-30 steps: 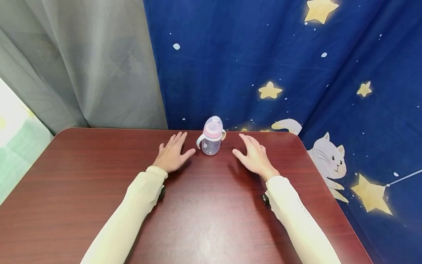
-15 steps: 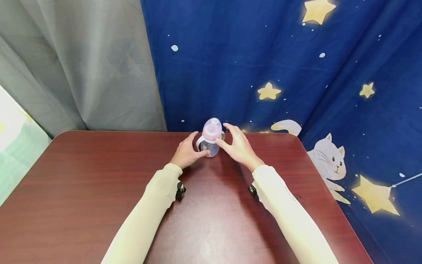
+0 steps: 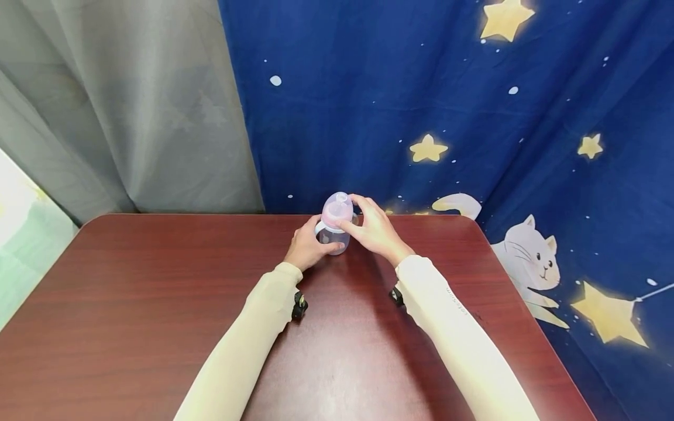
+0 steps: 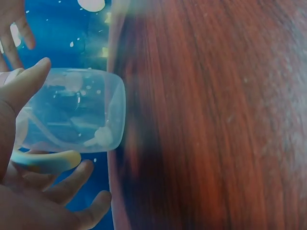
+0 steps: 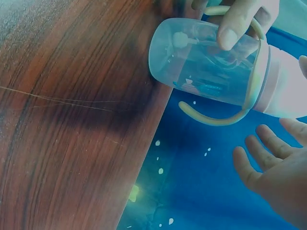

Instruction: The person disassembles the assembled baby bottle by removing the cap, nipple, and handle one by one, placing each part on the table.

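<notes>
A clear baby bottle (image 3: 330,235) stands on the table near its far edge. It has a pink collar, a translucent domed cap (image 3: 337,204) and two side handles. My left hand (image 3: 306,245) holds the body from the left, thumb across the front and fingers around the handle side. In the left wrist view a handle (image 4: 53,163) lies beside those fingers, and a straw with a weighted end (image 4: 102,136) shows inside. My right hand (image 3: 376,231) pinches the cap and collar area between thumb and index finger; its other fingers are spread, as the right wrist view shows.
The reddish-brown wooden table (image 3: 158,304) stretches toward me and to both sides. Right behind its far edge hang a grey curtain (image 3: 158,117) and a blue curtain (image 3: 368,88) with stars and a cat.
Both hands have come inward from either side of the bottle. The left now grips its body and the right its cap. The bottle has stayed at about the same spot.
</notes>
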Demonstrator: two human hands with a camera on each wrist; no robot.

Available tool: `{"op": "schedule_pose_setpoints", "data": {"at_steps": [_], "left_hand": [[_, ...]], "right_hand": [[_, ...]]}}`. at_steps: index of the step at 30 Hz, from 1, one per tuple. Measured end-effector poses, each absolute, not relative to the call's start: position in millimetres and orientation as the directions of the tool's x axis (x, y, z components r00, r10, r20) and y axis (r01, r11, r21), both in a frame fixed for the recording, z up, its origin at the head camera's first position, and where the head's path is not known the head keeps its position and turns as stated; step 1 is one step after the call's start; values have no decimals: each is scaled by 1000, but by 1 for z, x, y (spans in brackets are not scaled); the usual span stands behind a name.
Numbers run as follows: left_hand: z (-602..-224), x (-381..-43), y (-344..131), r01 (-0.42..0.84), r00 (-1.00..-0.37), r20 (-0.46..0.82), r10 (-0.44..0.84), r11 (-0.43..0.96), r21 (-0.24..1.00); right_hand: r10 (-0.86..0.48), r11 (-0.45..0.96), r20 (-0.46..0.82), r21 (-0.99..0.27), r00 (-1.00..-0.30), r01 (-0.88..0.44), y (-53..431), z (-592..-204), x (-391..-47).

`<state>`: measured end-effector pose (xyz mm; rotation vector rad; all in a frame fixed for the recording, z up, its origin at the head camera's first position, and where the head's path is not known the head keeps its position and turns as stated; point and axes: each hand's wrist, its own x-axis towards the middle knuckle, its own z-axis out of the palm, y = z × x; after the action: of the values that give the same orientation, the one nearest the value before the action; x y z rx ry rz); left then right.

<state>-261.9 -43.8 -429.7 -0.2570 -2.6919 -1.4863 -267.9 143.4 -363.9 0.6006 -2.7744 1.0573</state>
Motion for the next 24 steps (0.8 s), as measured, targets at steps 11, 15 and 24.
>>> {"op": "schedule_pose_setpoints", "data": {"at_steps": [11,15,24], "left_hand": [[-436,-266,-43,183,-983,154,99,537,824],[-434,-268,-43,198,-980,167,106,543,816],[-427,-264,-49,283,-959,225,174,527,801]], "right_hand": [[-330,690,248,-595,-911,-412,143,-367,-270],[-330,685,254,-598,-909,-416,143,-367,-271],[-341,662,270,-611,-900,-434,151,-364,-267]]}}
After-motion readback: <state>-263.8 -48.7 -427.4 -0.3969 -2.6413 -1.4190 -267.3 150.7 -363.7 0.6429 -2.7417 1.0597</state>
